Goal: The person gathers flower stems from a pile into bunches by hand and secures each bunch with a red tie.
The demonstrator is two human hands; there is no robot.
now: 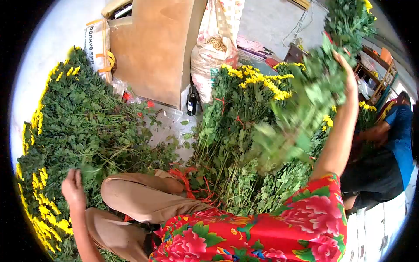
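At the upper right, my right hand [346, 72] is closed around a leafy bunch of yellow chrysanthemums [321, 81]. The lower part of that bunch is smeared by motion. On the other side, my left hand [73, 190] has its fingers drawn together, beside a large pile of chrysanthemum stems [87, 113] with yellow heads along the outer edge. A blurred bit of green shows by its fingertips; whether they grip it I cannot tell. In front of me, several tied chrysanthemum bunches [244, 118] stand close together, with red ties around some stems.
Red strings [187, 181] lie on the floor near my foot. A dark bottle [191, 100] stands by a brown board [150, 48] and a woven sack [214, 56]. At the right, another person in a blue top [400, 126] bends over more flowers.
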